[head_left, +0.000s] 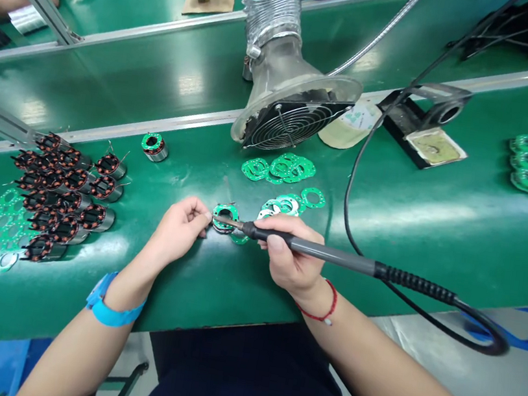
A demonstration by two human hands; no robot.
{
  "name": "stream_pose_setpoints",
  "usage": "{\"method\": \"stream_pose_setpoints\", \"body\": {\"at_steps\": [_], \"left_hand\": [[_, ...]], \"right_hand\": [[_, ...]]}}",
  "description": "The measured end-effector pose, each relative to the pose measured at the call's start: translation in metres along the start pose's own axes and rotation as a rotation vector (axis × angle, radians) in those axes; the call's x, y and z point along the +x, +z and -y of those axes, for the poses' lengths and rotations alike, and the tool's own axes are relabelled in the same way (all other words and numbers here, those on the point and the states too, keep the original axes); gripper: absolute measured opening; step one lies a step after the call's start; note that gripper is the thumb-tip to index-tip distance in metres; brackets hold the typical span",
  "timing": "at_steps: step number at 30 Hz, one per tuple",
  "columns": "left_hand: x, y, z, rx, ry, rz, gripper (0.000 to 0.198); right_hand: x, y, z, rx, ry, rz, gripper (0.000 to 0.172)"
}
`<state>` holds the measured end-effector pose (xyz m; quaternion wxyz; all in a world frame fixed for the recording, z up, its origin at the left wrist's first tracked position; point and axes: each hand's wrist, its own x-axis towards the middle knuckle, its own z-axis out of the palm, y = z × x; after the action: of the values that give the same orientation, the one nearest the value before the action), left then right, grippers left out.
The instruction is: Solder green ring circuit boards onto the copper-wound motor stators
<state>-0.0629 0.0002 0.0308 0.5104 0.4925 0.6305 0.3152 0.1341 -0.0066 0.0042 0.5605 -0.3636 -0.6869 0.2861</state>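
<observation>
My right hand (295, 258) is closed around the handle of a soldering iron (344, 256), whose tip points left over a ring-shaped green circuit board (226, 210). That board sits on top of a motor stator, most of which is hidden beneath it. At the left edge of the board is my left hand (181, 229), with thumb and forefinger pinched together; what they grip is too small to make out. Right of the work lie loose ring boards (313, 197), some green and some white. A stator with a board on top (154, 146) stands farther back on the left.
Several stators (61, 202) stand grouped at left beside more ring boards (0, 223). A fume extractor hood (296, 111) hangs over the green bench. Behind it are a tape roll (350, 125) and an iron stand (421, 128). The iron's black cable (351, 190) loops at right.
</observation>
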Motion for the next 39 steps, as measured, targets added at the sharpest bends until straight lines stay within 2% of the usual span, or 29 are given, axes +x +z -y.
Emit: {"method": "stream_pose_setpoints", "body": {"at_steps": [4,6,9,13,15,17,20,21,23,26,28,30,32,34,39], "left_hand": [[0.001,0.001,0.001,0.027,-0.005,-0.003,0.011],[0.001,0.001,0.002,0.052,0.003,-0.006,0.01],[0.001,0.001,0.004,0.09,0.027,-0.006,0.008],[0.002,0.001,0.009,0.138,0.073,-0.015,0.009],[0.003,0.001,0.009,0.16,0.094,-0.026,0.012],[0.004,0.001,0.008,0.185,0.103,-0.065,0.013],[0.002,0.0,0.004,0.237,0.113,-0.144,0.016],[0.0,-0.001,0.002,0.277,0.114,-0.128,0.018],[-0.006,-0.002,-0.003,0.396,0.111,-0.013,0.022],[-0.015,-0.003,-0.009,0.56,0.142,0.15,0.015],[-0.018,-0.005,-0.012,0.613,0.18,0.15,0.006],[-0.018,-0.007,-0.013,0.64,0.217,0.089,0.009],[-0.017,-0.009,-0.012,0.604,0.248,0.005,0.009],[-0.015,-0.008,-0.01,0.481,0.25,-0.028,0.008],[-0.009,-0.002,-0.002,0.186,0.171,0.045,0.012]], "right_hand": [[0.001,0.001,0.0,0.011,-0.023,-0.035,0.017],[0.003,0.003,0.0,-0.011,0.009,-0.004,0.027],[0.012,0.008,0.001,-0.111,0.019,0.146,0.039],[0.022,0.013,0.003,-0.291,-0.115,0.416,0.042],[0.025,0.012,0.003,-0.325,-0.139,0.495,0.045],[0.025,0.011,0.005,-0.357,-0.119,0.492,0.048],[0.023,0.009,0.006,-0.391,-0.075,0.381,0.047],[0.022,0.009,0.005,-0.397,-0.07,0.346,0.047],[0.021,0.008,0.004,-0.408,-0.074,0.317,0.046],[0.018,0.008,0.0,-0.402,-0.091,0.373,0.047],[0.017,0.008,-0.002,-0.378,-0.08,0.408,0.046],[0.016,0.008,-0.004,-0.369,-0.074,0.411,0.043],[0.015,0.009,-0.005,-0.381,-0.086,0.408,0.042],[0.015,0.01,-0.005,-0.394,-0.105,0.417,0.042],[0.013,0.011,0.0,-0.364,-0.171,0.436,0.047]]}}
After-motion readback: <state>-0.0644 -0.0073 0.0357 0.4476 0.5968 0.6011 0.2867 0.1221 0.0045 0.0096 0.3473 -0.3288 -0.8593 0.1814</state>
